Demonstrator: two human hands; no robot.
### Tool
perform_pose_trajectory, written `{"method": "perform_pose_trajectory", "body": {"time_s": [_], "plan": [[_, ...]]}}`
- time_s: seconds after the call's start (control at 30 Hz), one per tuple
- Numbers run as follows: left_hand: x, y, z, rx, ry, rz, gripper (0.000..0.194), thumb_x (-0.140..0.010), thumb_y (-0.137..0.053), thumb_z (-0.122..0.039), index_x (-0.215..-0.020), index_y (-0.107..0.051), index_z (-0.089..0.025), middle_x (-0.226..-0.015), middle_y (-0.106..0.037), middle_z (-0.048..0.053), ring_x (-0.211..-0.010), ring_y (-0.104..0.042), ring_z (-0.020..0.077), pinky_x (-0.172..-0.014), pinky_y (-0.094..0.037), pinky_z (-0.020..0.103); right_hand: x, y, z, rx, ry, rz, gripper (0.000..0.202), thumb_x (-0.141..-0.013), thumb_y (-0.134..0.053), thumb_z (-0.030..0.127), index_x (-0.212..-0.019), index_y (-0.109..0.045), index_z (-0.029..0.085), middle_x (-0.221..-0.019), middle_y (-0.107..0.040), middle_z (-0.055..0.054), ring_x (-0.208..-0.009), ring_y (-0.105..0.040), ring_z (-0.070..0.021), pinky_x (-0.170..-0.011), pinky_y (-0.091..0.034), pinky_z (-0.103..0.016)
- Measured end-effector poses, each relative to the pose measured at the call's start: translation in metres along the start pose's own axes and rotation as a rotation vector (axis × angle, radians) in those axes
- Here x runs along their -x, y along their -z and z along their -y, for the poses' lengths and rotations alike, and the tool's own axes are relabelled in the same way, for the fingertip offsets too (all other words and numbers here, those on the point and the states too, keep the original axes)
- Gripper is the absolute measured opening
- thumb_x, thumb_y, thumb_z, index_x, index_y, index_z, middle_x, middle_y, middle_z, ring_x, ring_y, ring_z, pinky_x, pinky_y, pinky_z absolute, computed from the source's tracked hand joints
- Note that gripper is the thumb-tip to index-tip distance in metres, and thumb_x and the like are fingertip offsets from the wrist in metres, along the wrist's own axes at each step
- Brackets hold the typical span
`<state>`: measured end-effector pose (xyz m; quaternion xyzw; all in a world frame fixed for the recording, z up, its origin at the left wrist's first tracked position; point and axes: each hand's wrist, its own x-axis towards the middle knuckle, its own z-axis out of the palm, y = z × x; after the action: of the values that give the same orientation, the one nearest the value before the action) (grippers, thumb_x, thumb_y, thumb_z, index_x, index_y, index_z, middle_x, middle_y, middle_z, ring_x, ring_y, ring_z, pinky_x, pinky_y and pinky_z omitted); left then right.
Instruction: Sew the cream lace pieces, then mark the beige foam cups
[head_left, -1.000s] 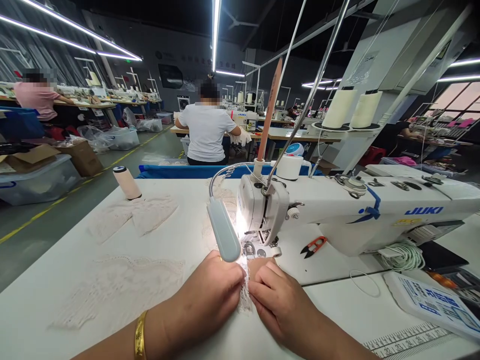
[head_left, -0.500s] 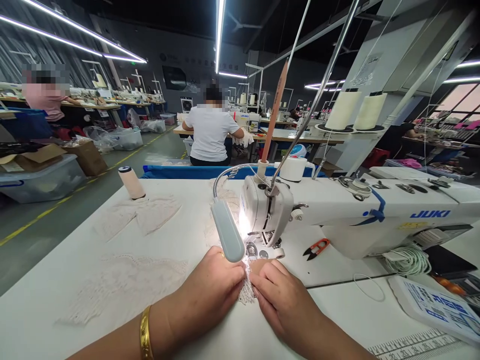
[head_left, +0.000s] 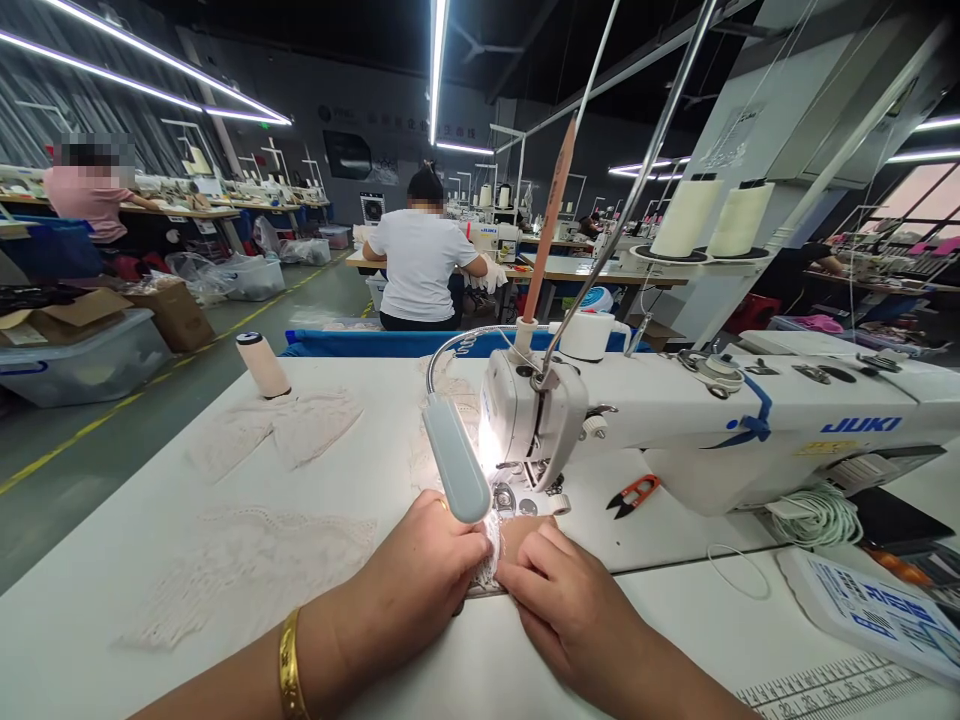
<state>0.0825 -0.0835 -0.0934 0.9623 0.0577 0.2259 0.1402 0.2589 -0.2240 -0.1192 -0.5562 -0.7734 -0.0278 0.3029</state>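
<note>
Hands, two and bare, meet at a sewing machine's needle area; clock directions run from them. Left hand is closed, thumb and fingers pinching a strip of white lace under the lamp head. Right hand has bent fingers over a tan piece, tips at the lace's right edge; whether they grip it cannot be told.

Table's left edge slants from ten o'clock, near the peach thread cone, down to nine. White surface shows between that edge, the flat lace and the left forearm. Room is tighter from twelve to two, where the white sewing machine crowds close; a dark seam runs out at three.

Counted: one gold bracelet, on the left wrist; one pair of orange-handled snips at two o'clock; one cord coil and one white case around three; one clear ruler towards four; two cream cones at one; one pencil upright at twelve. One lace panel lies at nine; more lace, one piece or two, at ten.
</note>
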Motion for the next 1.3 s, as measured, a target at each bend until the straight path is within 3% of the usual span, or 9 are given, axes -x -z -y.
{"method": "perform_pose_trajectory", "body": {"time_s": [0.3,0.5,0.67,0.87,0.97,1.13,1.3], "plan": [[-0.003,0.004,-0.002,-0.008,-0.046,-0.017,0.024,-0.067,-0.049,0.005,-0.069,-0.047,-0.019,-0.073,-0.059,-0.003,-0.062,-0.05,0.0127,-0.059,-0.032,0.029,0.004,-0.005,-0.003,0.027,0.006,-0.013,0.029,-0.094,-0.044,0.0,-0.101,-0.066,0.019,-0.082,-0.055,-0.004,-0.076,-0.043,-0.0207,-0.063,-0.039,-0.033],[-0.002,0.005,0.001,-0.022,0.023,0.072,0.023,-0.075,-0.051,0.004,-0.068,-0.052,-0.018,-0.075,-0.058,-0.001,-0.062,-0.047,0.0123,-0.059,-0.032,0.028,0.003,-0.006,-0.002,0.044,-0.023,-0.017,0.03,-0.093,-0.043,0.0,-0.099,-0.066,0.018,-0.08,-0.054,-0.004,-0.074,-0.043,-0.021,-0.061,-0.038,-0.032],[-0.004,0.0,0.01,-0.038,0.012,0.04,0.025,-0.08,-0.054,0.002,-0.065,-0.051,-0.018,-0.074,-0.059,0.001,-0.07,-0.05,0.0166,-0.062,-0.035,0.03,0.001,-0.006,-0.003,0.048,-0.072,-0.008,0.029,-0.095,-0.043,0.002,-0.1,-0.067,0.017,-0.082,-0.055,-0.005,-0.075,-0.044,-0.0216,-0.061,-0.038,-0.033],[-0.002,-0.002,0.01,-0.021,-0.044,0.07,0.028,-0.069,-0.054,0.009,-0.073,-0.061,-0.019,-0.084,-0.067,0.001,-0.079,-0.057,0.0191,-0.07,-0.041,0.032,0.004,-0.004,-0.004,0.038,-0.063,0.006,0.033,-0.094,-0.043,0.0,-0.109,-0.067,0.017,-0.083,-0.054,-0.004,-0.077,-0.044,-0.0216,-0.063,-0.039,-0.032],[-0.001,-0.002,0.008,-0.018,-0.073,0.078,0.029,-0.074,-0.054,0.008,-0.078,-0.064,-0.019,-0.084,-0.067,0.002,-0.081,-0.058,0.0198,-0.071,-0.043,0.033,0.005,-0.003,-0.004,0.035,-0.053,-0.005,0.033,-0.093,-0.044,-0.001,-0.107,-0.067,0.017,-0.083,-0.053,-0.004,-0.077,-0.043,-0.0212,-0.063,-0.038,-0.032],[0.0,-0.002,0.009,-0.017,-0.09,0.052,0.027,-0.082,-0.051,0.005,-0.079,-0.065,-0.019,-0.083,-0.066,0.002,-0.078,-0.056,0.0191,-0.069,-0.041,0.033,0.005,-0.003,-0.005,0.038,-0.065,-0.006,0.029,-0.094,-0.043,-0.002,-0.096,-0.066,0.016,-0.081,-0.051,-0.004,-0.076,-0.041,-0.0202,-0.062,-0.036,-0.031],[-0.002,0.002,0.006,-0.055,-0.114,0.046,0.026,-0.077,-0.052,0.006,-0.075,-0.062,-0.018,-0.076,-0.059,0.0,-0.073,-0.05,0.0175,-0.065,-0.036,0.031,0.006,-0.003,-0.006,0.038,-0.058,-0.013,0.031,-0.094,-0.045,-0.002,-0.102,-0.068,0.015,-0.081,-0.051,-0.003,-0.077,-0.041,-0.0203,-0.063,-0.037,-0.031]]}}
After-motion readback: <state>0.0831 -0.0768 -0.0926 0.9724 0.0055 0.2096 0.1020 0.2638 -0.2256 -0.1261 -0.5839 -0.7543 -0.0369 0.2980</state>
